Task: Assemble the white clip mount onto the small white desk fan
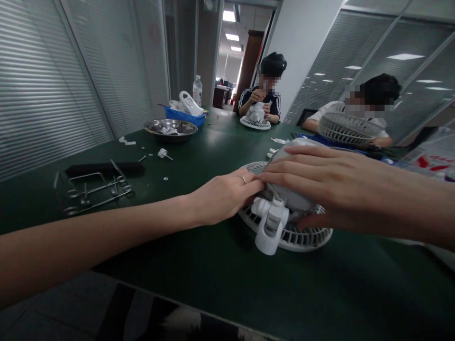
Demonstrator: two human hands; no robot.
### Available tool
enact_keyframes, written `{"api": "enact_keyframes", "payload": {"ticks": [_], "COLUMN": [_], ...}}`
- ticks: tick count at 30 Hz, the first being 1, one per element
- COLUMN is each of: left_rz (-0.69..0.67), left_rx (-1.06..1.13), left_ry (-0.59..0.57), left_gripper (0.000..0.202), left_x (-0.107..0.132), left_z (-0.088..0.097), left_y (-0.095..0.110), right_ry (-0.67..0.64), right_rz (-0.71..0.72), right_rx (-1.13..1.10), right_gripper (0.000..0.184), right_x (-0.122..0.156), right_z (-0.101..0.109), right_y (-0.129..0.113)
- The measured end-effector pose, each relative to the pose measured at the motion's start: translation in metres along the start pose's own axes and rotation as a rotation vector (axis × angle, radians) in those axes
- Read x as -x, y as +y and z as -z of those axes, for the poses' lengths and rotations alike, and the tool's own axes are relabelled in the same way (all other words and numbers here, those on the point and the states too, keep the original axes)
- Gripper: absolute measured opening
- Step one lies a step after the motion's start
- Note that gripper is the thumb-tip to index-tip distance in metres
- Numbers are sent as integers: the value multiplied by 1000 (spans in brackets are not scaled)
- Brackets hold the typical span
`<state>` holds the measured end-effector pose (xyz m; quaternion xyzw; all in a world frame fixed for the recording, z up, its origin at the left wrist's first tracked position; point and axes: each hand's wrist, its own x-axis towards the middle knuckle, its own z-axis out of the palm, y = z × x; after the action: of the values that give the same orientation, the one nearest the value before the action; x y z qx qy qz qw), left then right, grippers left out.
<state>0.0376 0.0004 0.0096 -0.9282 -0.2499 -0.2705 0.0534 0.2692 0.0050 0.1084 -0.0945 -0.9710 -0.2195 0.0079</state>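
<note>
A small white fan lies with its grille down on the green table. Its grey motor housing faces up, and a white clip-like bracket sticks out toward me. My right hand lies over the housing, fingers stretched across the top and thumb pressed under its near side. From the left, my left hand, wearing a ring, reaches in with its fingers together. Its fingertips touch the housing just under my right fingertips.
Wire metal frames and a black strip lie at the left, with small white parts nearby. Behind stand a steel bowl, a blue tray and a bottle. Two other people handle fan parts across the table.
</note>
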Motion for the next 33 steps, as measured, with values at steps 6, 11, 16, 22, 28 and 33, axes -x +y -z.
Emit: {"api": "enact_keyframes", "payload": {"ticks": [6,11,16,22,28,33], "left_rz": [-42,-69,-48,-63,-123,-103], "left_rx": [-49,-76,-40,-41,-2,39], "left_ry": [-2,0,11,17,98,136], "left_gripper": [31,29,28,31,30,33], "left_x": [4,4,4,5,8,11], "left_z": [-6,-7,-9,-8,-7,-9], "left_y": [4,8,7,8,8,10], "right_ry": [36,246,283,217,266,303], "right_rz": [-33,-111,-112,-122,-105,-147], "right_rx": [94,81,48,43,117,131], "right_gripper": [78,91,98,85,73,70], "right_x": [8,15,13,14,14,13], "right_z": [-15,-30,-34,-30,-34,-38], "right_y": [-10,-23,-23,-21,-25,-31]}}
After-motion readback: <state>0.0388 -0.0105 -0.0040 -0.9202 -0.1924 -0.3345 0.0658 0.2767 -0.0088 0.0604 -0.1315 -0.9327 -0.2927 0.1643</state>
